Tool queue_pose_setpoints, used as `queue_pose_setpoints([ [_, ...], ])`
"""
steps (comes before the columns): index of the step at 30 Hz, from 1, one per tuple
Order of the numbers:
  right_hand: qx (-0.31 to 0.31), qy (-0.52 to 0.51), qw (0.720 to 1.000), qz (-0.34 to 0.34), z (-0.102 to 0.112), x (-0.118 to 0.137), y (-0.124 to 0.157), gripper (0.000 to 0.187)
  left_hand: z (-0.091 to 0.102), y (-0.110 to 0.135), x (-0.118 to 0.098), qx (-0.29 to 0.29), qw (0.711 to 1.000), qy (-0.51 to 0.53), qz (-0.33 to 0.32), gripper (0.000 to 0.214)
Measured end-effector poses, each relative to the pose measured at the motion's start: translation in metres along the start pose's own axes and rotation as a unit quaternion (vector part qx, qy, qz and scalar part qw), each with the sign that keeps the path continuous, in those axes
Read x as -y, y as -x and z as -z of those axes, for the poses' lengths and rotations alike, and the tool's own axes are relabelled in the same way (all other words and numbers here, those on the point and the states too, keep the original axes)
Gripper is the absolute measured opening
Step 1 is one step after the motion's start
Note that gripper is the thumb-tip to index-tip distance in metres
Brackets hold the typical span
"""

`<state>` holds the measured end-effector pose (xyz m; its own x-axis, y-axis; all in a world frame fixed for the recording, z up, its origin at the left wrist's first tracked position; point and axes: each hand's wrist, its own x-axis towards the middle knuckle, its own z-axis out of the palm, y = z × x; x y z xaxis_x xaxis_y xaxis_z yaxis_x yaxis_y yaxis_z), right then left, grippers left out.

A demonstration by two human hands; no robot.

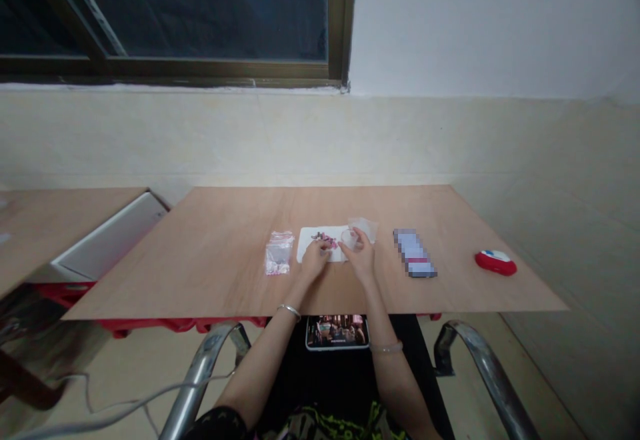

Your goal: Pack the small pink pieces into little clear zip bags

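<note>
Left hand (pixel 315 261): fingers bunched, tips just beside pink beads (pixel 326 240), on white paper sheet (pixel 306 245); no clear hold on them. Right hand (pixel 359 256): fingers curved against clear plastic cup (pixel 349 239), at sheet's right end; cannot tell if clamped.

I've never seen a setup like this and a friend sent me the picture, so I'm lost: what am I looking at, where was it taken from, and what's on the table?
No machine here, just a person's bare hands. The single picture comes from a camera worn on their head, looking forward and down.

On a wooden board lies a white sheet with small pink bits on it. The left hand is at the sheet, beside those bits. The right hand has its fingers against a small clear cup.

A clear bag lies to the left, with a blurred packet and a red-and-white object to the right. A phone sits below the board's edge.
</note>
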<state>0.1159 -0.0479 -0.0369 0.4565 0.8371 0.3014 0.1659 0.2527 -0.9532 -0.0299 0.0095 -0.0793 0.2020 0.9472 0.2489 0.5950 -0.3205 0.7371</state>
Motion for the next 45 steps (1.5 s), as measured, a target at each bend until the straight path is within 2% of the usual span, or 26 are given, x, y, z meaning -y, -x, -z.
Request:
queue_pose_setpoints([
  [8, -0.006, -0.001, 1.0, 0.006, -0.003, -0.003, 0.0, 0.054, -0.001, -0.003, -0.002, -0.034, 0.998, -0.055, 0.028, 0.02],
  [13, 0.002, 0.017, 1.0, 0.011, -0.002, 0.002, 0.002, 0.051, 0.0, -0.007, -0.004, -0.005, 0.997, -0.078, 0.027, 0.013],
  [18, 0.01, 0.022, 1.0, 0.003, -0.001, 0.002, 0.002, 0.052, 0.001, -0.008, -0.008, 0.0, 0.996, -0.089, 0.018, 0.014],
  [25, 0.008, 0.021, 1.0, 0.014, 0.001, 0.002, 0.001, 0.051, -0.005, -0.012, -0.008, 0.028, 0.998, -0.049, -0.042, 0.017],
  [39, 0.011, -0.05, 0.999, -0.02, -0.002, -0.004, -0.004, 0.054, -0.007, -0.02, 0.003, 0.041, 0.998, -0.03, -0.027, 0.014],
  [42, 0.008, -0.037, 0.999, -0.02, -0.001, -0.007, -0.005, 0.052, -0.007, -0.024, 0.005, 0.057, 0.998, -0.018, -0.018, 0.011],
  [45, -0.018, 0.037, 0.999, 0.016, 0.004, -0.008, -0.005, 0.051, -0.005, -0.025, 0.004, 0.066, 0.998, -0.008, -0.014, 0.01],
])
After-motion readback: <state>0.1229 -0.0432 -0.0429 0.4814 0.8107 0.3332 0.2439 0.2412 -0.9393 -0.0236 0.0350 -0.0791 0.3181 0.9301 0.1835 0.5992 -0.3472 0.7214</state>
